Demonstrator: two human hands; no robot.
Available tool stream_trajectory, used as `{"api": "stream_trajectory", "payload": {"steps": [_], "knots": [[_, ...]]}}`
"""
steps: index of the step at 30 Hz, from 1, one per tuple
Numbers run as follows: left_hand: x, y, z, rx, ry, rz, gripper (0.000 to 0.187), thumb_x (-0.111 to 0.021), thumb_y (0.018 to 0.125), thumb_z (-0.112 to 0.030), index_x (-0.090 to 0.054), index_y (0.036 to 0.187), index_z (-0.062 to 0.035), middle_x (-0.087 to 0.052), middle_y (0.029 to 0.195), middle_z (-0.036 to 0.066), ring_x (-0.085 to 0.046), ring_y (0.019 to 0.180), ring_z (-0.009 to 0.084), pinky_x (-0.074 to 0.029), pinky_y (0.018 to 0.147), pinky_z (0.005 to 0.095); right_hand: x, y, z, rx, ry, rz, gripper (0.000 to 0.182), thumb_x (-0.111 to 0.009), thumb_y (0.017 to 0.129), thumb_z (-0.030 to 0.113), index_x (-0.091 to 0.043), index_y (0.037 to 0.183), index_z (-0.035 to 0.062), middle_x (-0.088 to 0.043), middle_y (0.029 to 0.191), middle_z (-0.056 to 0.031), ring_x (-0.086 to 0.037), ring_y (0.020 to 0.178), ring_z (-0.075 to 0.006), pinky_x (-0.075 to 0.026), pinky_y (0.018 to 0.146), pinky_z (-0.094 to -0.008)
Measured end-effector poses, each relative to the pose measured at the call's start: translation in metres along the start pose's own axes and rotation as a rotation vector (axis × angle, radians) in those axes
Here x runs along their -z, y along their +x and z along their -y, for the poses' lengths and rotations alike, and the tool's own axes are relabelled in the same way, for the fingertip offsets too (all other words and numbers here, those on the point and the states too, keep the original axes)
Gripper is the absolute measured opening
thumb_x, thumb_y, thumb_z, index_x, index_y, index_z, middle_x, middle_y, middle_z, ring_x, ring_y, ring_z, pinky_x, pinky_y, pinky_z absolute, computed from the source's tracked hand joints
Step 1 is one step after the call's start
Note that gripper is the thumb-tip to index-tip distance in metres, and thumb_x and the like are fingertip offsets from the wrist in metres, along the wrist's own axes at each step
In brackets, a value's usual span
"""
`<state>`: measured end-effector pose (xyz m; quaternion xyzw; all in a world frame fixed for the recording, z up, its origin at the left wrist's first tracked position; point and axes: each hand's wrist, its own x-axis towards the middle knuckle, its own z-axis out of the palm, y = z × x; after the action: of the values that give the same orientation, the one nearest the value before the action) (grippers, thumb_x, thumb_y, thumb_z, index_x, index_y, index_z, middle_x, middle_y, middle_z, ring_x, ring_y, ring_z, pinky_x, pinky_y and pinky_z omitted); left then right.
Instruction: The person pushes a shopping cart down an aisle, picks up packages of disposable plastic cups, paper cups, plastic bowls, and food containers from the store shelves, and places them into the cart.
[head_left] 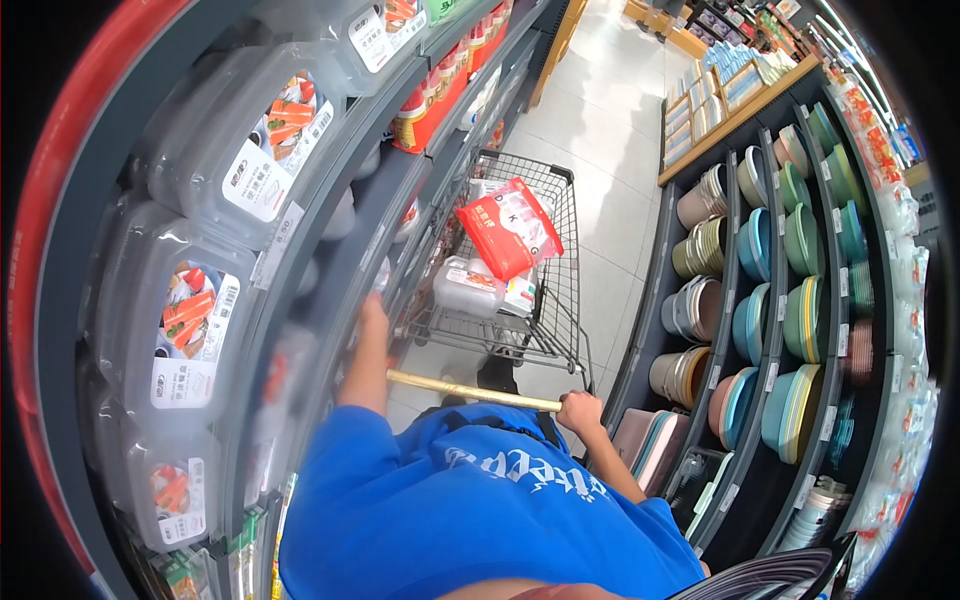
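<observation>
My right hand (580,411) is wrapped around the right end of the yellow handle (470,388) of a wire shopping cart (562,290). In the cart, a red and white packet (508,228) lies on top of other goods, beside a clear plastic food box (468,287) with a picture label. My left hand (374,308) is stretched forward to the left shelf, off the handle. A clear, shiny plastic item (381,275) shows right at its fingertips; the fingers are small and blurred, so I cannot tell whether they grip it.
Stacked clear food boxes (185,325) line the left shelf close beside me, with red packets (440,95) farther along. Bowls and basins (750,245) in several colours fill the right shelf. A tiled aisle floor (600,130) runs ahead between the shelves.
</observation>
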<state>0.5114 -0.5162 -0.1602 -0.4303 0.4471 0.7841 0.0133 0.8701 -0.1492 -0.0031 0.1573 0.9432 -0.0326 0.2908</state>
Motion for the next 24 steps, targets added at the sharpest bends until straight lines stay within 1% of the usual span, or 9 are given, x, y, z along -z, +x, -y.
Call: {"api": "stream_trajectory", "payload": {"steps": [4,7,10,11,13,14,17,21,24], "knots": [[0.004,-0.016,0.004,-0.063,0.117,0.082,0.036,-0.056,0.100,-0.021,-0.058,0.124,0.0056,-0.062,0.121,0.017,-0.070,0.096,0.0252,-0.054,0.077,0.0351,0.003,0.001,-0.001,0.018,-0.001,0.000,0.021,-0.061,0.079,0.026,-0.078,0.088,0.0172,-0.073,0.094,-0.0067,-0.071,0.092,-0.0275,-0.054,0.076,-0.0446],[0.010,-0.036,-0.002,-0.200,0.388,0.183,0.027,-0.055,0.099,-0.017,-0.059,0.116,0.0035,-0.062,0.113,0.018,-0.070,0.084,0.0217,-0.053,0.069,0.0325,0.001,0.001,-0.001,0.030,-0.003,-0.019,0.021,-0.061,0.078,0.027,-0.078,0.087,0.0172,-0.073,0.093,-0.0068,-0.071,0.091,-0.0274,-0.054,0.074,-0.0446],[0.010,-0.065,-0.007,-0.450,0.822,0.314,0.013,-0.053,0.102,-0.014,-0.058,0.106,-0.0030,-0.056,0.111,0.011,-0.067,0.083,0.0200,-0.054,0.067,0.0322,-0.005,0.003,-0.005,0.042,-0.011,-0.044,0.021,-0.061,0.077,0.026,-0.078,0.087,0.0171,-0.073,0.092,-0.0068,-0.071,0.091,-0.0274,-0.054,0.073,-0.0445],[0.003,-0.091,-0.008,-0.613,0.841,0.296,0.011,-0.054,0.100,-0.011,-0.056,0.095,-0.0015,-0.055,0.098,0.010,-0.063,0.075,0.0181,-0.051,0.066,0.0326,-0.009,0.004,-0.006,0.045,-0.013,-0.051,0.021,-0.061,0.077,0.025,-0.078,0.087,0.0170,-0.073,0.092,-0.0068,-0.071,0.091,-0.0274,-0.054,0.073,-0.0445],[0.003,-0.104,-0.006,-1.134,1.021,0.306,0.012,-0.057,0.095,-0.013,-0.059,0.097,-0.0007,-0.057,0.094,0.016,-0.062,0.068,0.0233,-0.049,0.066,0.0369,-0.008,0.003,-0.005,0.040,-0.014,-0.051,0.021,-0.060,0.077,0.025,-0.078,0.085,0.0170,-0.073,0.092,-0.0067,-0.071,0.091,-0.0272,-0.054,0.073,-0.0441],[-0.001,-0.114,-0.007,-1.059,0.941,0.400,0.012,-0.056,0.097,-0.010,-0.054,0.091,0.0000,-0.052,0.087,0.011,-0.058,0.067,0.0177,-0.047,0.063,0.0342,-0.007,0.003,-0.004,0.034,-0.013,-0.053,0.021,-0.060,0.076,0.024,-0.078,0.085,0.0171,-0.073,0.091,-0.0066,-0.071,0.091,-0.0270,-0.054,0.073,-0.0439],[-0.018,-0.183,-0.045,-0.840,0.825,0.574,0.014,-0.055,0.097,-0.011,-0.053,0.089,0.0000,-0.052,0.086,0.009,-0.056,0.062,0.0164,-0.046,0.060,0.0332,-0.014,0.006,-0.007,0.015,0.033,-0.035,0.021,-0.064,0.077,0.027,-0.077,0.088,0.0154,-0.073,0.093,-0.0073,-0.070,0.093,-0.0289,-0.053,0.080,-0.0478],[-0.025,-0.245,-0.087,-0.445,0.464,0.927,0.017,-0.048,0.101,-0.014,-0.049,0.087,-0.0051,-0.055,0.076,0.004,-0.053,0.058,0.0115,-0.044,0.054,0.0261,0.022,-0.004,0.001,0.011,0.050,0.115,0.045,-0.071,0.079,0.039,-0.070,0.116,0.0141,-0.067,0.116,-0.0131,-0.064,0.112,-0.0300,-0.045,0.095,-0.0567],[-0.033,-0.301,-0.112,-0.135,0.103,0.986,0.014,-0.047,0.102,-0.016,-0.049,0.091,-0.0082,-0.060,0.079,0.004,-0.055,0.059,0.0102,-0.044,0.051,0.0244,0.065,-0.011,0.017,0.036,0.265,0.045,0.068,-0.072,0.082,0.048,-0.056,0.138,0.0129,-0.058,0.135,-0.0158,-0.055,0.126,-0.0304,-0.039,0.103,-0.0593]]}}
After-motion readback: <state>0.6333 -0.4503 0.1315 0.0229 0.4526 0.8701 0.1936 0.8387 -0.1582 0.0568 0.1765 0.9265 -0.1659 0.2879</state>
